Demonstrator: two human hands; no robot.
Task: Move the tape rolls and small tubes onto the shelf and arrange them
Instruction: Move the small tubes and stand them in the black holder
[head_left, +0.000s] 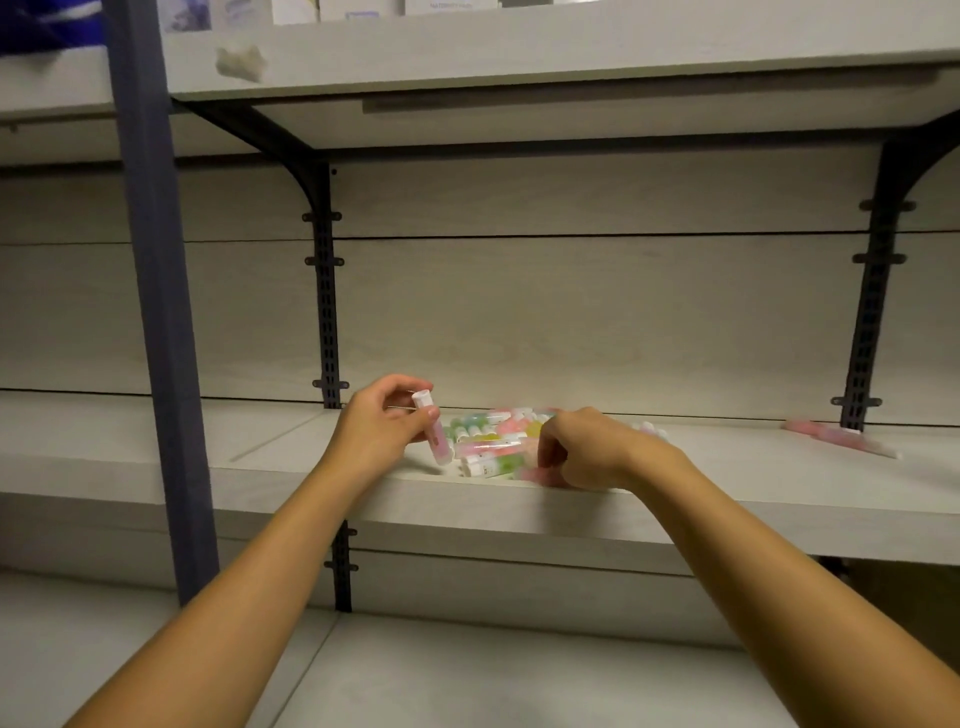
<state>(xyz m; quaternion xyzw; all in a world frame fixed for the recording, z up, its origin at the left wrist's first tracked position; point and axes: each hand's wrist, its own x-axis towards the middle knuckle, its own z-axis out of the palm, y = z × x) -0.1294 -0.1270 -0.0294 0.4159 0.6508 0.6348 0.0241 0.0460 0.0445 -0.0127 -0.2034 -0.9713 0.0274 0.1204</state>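
A pile of several small tubes (491, 441), pink, green and yellow with white caps, lies on the pale wooden shelf (727, 499) in front of me. My left hand (382, 423) pinches one pink tube (434, 428) and holds it nearly upright, just left of the pile. My right hand (582, 447) is curled over the pile's right side with its fingers down among the tubes; a pink tube (540, 474) shows under its fingertips, but the blur hides whether it grips one. No tape rolls are in view.
A few more pink tubes (841, 439) lie at the shelf's far right by a black bracket upright (867, 332). Another black upright (327, 291) stands behind my left hand. A blue post (156, 312) runs down the left. Shelves sit above and below.
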